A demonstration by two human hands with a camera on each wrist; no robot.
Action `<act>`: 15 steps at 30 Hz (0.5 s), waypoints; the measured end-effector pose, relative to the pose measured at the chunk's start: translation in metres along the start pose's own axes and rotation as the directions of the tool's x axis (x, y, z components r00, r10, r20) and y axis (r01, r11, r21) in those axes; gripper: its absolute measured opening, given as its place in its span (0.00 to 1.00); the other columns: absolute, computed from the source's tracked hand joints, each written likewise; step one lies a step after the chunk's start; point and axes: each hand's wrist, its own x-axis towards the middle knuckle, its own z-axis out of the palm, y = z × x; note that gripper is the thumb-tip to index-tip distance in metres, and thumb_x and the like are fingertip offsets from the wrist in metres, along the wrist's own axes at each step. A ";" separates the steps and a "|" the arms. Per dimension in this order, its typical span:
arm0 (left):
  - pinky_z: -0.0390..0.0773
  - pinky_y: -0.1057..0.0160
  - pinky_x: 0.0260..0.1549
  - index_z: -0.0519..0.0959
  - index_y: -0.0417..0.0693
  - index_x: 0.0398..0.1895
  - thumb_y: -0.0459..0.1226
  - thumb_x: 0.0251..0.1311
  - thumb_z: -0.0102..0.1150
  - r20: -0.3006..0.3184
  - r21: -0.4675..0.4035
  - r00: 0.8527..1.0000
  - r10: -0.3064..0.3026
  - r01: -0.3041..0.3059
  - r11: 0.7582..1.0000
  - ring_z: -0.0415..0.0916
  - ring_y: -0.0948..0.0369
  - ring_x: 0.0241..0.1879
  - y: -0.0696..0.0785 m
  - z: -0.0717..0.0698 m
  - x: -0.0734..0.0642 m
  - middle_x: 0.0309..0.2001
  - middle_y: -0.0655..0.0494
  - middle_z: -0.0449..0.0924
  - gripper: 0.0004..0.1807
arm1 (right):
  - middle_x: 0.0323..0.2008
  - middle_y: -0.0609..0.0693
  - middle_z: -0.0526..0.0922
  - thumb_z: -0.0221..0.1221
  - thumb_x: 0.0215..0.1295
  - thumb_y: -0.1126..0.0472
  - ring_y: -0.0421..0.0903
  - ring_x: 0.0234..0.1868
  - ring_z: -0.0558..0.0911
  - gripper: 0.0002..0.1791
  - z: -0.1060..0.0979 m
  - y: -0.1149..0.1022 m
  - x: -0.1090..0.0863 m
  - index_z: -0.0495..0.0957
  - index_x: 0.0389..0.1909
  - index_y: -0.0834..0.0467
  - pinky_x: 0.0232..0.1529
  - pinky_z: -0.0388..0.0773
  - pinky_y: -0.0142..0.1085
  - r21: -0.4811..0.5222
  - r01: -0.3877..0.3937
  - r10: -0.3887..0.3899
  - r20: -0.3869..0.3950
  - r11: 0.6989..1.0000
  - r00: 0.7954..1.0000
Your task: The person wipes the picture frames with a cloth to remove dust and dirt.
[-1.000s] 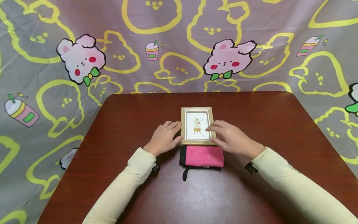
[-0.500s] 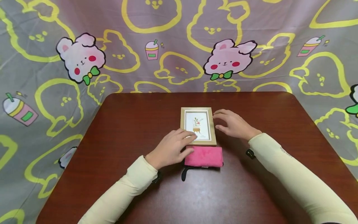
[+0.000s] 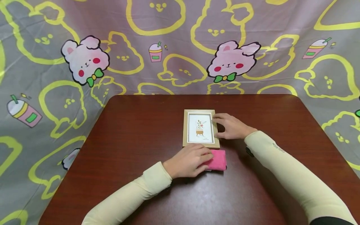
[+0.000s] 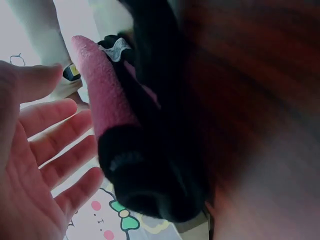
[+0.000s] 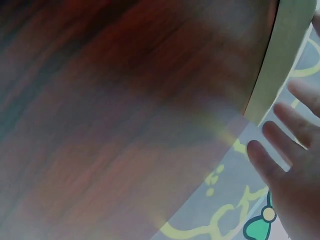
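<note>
A picture frame (image 3: 185, 131) in light wood, with a potted-plant print behind its front, lies face up on the table. Just below it, on the near side, is a folded pink plush cloth (image 3: 217, 161) with a black border, which shows in the left wrist view along with a small white label. My left hand (image 3: 191, 161) reaches over the cloth's left part, fingers extended across its top and hiding that end. In the left wrist view these fingers look straight and spread beside the cloth. At the frame's right edge is my right hand (image 3: 233, 126), fingers extended, fingertips overlapping the border.
The dark red-brown wooden table (image 3: 135, 125) has rounded far corners. Behind it and at both sides hangs a patterned curtain (image 3: 180, 37) with yellow outlines and rabbit faces.
My left hand has moved from the frame's left edge down and right onto the cloth. My right hand has shifted from over the print back to the frame's right edge.
</note>
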 end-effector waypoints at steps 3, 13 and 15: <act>0.71 0.61 0.63 0.79 0.56 0.58 0.52 0.67 0.56 0.016 0.001 1.000 0.017 -0.017 1.000 0.76 0.62 0.58 0.002 0.002 0.002 0.55 0.62 0.81 0.21 | 0.69 0.62 0.69 0.67 0.57 0.45 0.61 0.70 0.68 0.39 0.000 0.002 -0.002 0.73 0.65 0.62 0.67 0.66 0.58 0.001 -0.021 0.021 0.049 1.000 0.999; 0.72 0.59 0.64 0.74 0.54 0.66 0.53 0.67 0.57 0.139 -0.015 0.990 -0.032 0.035 0.999 0.71 0.59 0.66 0.004 0.008 0.004 0.67 0.58 0.74 0.27 | 0.74 0.58 0.64 0.66 0.58 0.41 0.61 0.73 0.64 0.43 0.000 0.003 -0.004 0.69 0.69 0.60 0.69 0.63 0.59 0.051 -0.067 0.061 0.115 0.996 0.991; 0.73 0.58 0.63 0.74 0.54 0.66 0.52 0.67 0.57 0.166 -0.014 0.985 -0.043 0.046 0.999 0.71 0.58 0.66 0.004 0.007 0.003 0.68 0.57 0.72 0.27 | 0.74 0.58 0.64 0.66 0.58 0.41 0.61 0.73 0.64 0.43 -0.001 0.003 -0.003 0.69 0.70 0.60 0.69 0.63 0.60 0.054 -0.077 0.070 0.127 0.996 0.989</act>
